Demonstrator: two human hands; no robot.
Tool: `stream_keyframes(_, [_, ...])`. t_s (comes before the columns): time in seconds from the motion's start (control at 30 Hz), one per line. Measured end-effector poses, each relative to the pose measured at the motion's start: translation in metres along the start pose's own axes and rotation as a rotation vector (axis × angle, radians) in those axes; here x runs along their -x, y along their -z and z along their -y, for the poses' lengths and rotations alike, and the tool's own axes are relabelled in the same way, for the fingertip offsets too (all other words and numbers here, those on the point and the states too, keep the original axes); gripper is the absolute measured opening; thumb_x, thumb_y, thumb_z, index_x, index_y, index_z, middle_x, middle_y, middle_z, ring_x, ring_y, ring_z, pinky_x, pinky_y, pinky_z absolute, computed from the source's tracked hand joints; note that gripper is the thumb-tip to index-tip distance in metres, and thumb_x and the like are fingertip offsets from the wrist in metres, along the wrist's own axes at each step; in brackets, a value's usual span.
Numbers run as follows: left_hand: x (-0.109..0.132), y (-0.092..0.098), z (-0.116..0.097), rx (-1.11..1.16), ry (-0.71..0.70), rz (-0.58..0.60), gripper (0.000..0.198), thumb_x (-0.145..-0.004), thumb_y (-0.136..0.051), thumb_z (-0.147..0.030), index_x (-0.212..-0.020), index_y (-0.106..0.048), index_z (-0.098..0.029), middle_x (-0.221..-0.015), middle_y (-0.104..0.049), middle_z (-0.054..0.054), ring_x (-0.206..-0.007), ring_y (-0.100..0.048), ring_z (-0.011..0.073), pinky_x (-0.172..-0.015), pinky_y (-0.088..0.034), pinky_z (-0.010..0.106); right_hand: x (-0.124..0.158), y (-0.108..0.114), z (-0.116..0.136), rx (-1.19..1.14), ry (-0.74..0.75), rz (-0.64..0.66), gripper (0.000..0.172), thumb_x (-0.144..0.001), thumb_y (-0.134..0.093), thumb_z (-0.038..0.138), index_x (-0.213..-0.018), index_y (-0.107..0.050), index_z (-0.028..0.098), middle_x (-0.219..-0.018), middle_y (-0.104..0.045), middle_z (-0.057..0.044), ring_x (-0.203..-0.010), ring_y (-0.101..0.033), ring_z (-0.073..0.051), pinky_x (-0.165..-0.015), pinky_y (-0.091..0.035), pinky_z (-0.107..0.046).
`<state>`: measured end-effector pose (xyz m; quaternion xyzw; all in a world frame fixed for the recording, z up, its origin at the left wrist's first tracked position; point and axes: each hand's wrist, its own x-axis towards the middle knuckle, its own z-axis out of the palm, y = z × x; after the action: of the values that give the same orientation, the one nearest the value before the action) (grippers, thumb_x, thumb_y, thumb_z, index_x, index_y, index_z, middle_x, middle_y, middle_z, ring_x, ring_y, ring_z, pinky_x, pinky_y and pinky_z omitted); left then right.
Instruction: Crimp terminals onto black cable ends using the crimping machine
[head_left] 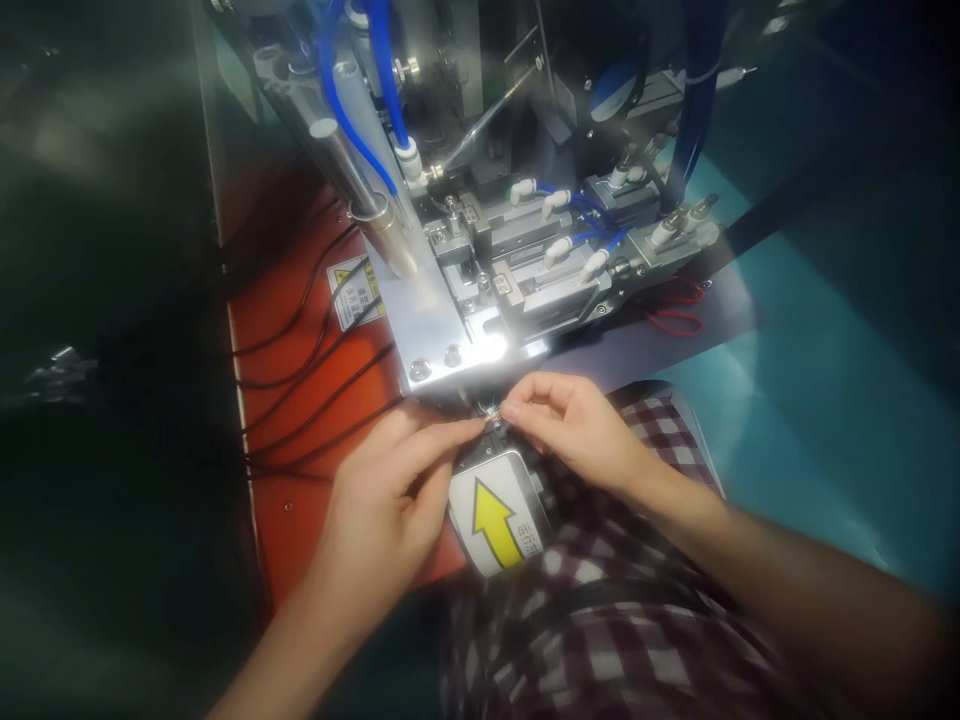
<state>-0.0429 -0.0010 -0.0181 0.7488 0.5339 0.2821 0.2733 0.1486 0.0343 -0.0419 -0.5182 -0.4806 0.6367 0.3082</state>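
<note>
My left hand (pixel 409 465) reaches in from the left, its index finger stretched toward a tiny shiny part (pixel 493 415) at the front of the machine. From the right, my right hand (pixel 566 420) pinches with thumb and index finger at the same spot. What lies between those fingertips is too small to name. Just above both hands is the bright metal plate (pixel 431 335) of the machine. Below the fingertips sits a white cover (pixel 465 510) with a yellow arrow. The tips of my left thumb and other left fingers are partly hidden.
Pneumatic cylinders (pixel 555 300) with blue tubes stand behind the plate. A metal post (pixel 349 175) rises at the left. Black cables (pixel 307 385) cross the orange base (pixel 322 540), near a warning label (pixel 352 293). A red cord (pixel 679 320) lies at the right. Checkered cloth (pixel 600 640) covers my lap.
</note>
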Motion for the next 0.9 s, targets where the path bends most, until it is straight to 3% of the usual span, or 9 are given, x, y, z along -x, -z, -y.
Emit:
stream_keyframes(0.4, [0.003, -0.0031, 0.0059, -0.022, -0.046, -0.042, 0.034, -0.086, -0.051, -0.005, -0.107, -0.07, -0.025, -0.097, -0.064, 0.001, -0.09, -0.061, 0.0131, -0.074, -0.048, 0.021, 0.0004, 0.0005, 0.0013, 0.013, -0.009, 0.005, 0.019, -0.082, -0.061, 0.03, -0.069, -0.057, 0.016, -0.051, -0.046, 0.006, -0.046, -0.039, -0.008, -0.045, -0.03, -0.022])
stream_keyframes(0.57, [0.0045, -0.0062, 0.0059, -0.034, 0.001, -0.073, 0.032, -0.086, -0.052, -0.006, -0.103, -0.072, -0.024, -0.087, -0.061, 0.0, -0.08, -0.059, 0.0114, -0.066, -0.046, 0.019, 0.0001, -0.0004, 0.0014, -0.007, -0.001, 0.006, 0.019, -0.082, -0.061, 0.03, -0.07, -0.058, 0.016, -0.052, -0.047, 0.006, -0.047, -0.041, -0.008, -0.045, -0.031, -0.022])
stream_keyframes(0.9, [0.0046, -0.0064, 0.001, -0.04, 0.025, -0.087, 0.028, -0.086, -0.053, -0.006, -0.1, -0.072, -0.022, -0.087, -0.061, 0.0, -0.08, -0.059, 0.0109, -0.064, -0.046, 0.019, -0.0003, -0.0008, 0.0026, 0.016, 0.004, -0.005, 0.018, -0.082, -0.062, 0.028, -0.07, -0.058, 0.015, -0.052, -0.048, 0.006, -0.047, -0.041, -0.008, -0.045, -0.032, -0.022])
